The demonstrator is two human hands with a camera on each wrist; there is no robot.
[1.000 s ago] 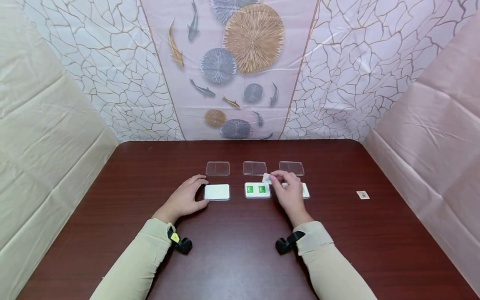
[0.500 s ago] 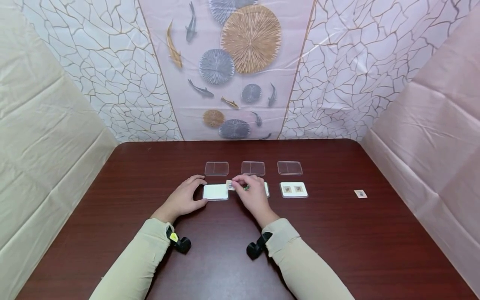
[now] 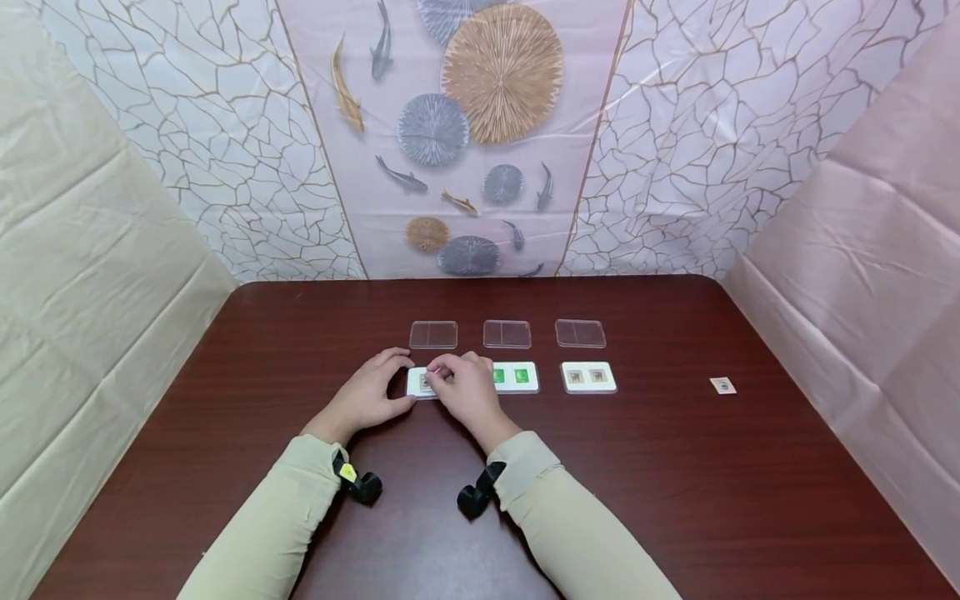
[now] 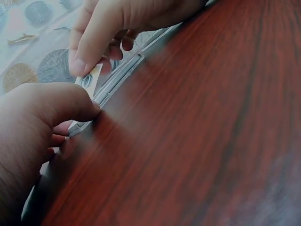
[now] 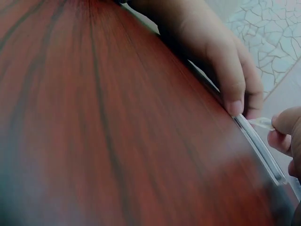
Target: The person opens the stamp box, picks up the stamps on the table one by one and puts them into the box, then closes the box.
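My left hand (image 3: 365, 392) holds the left end of a flat, white-faced clear case (image 3: 413, 387), thumb on the near edge and fingers at the far edge. Between thumb and fingertips, my right hand (image 3: 467, 393) pinches a small stamp-like square (image 4: 88, 82) with a dark print. In the left wrist view the square is tilted, its lower edge right at the case's top. From the right wrist, the case (image 5: 263, 153) appears edge-on, lying flat on the table. My right hand hides much of the case in the head view.
Right of it lie a white case (image 3: 532, 388) with two green squares and another case (image 3: 567, 368) with two brown-printed squares. Three clear lids (image 3: 433, 335) form a row behind. A loose printed square (image 3: 723, 386) lies far right on the dark wooden table (image 3: 660, 483).
My right hand has moved left with the square, from above the middle and right cases to the left case, uncovering both. My left hand has stayed at the left case.
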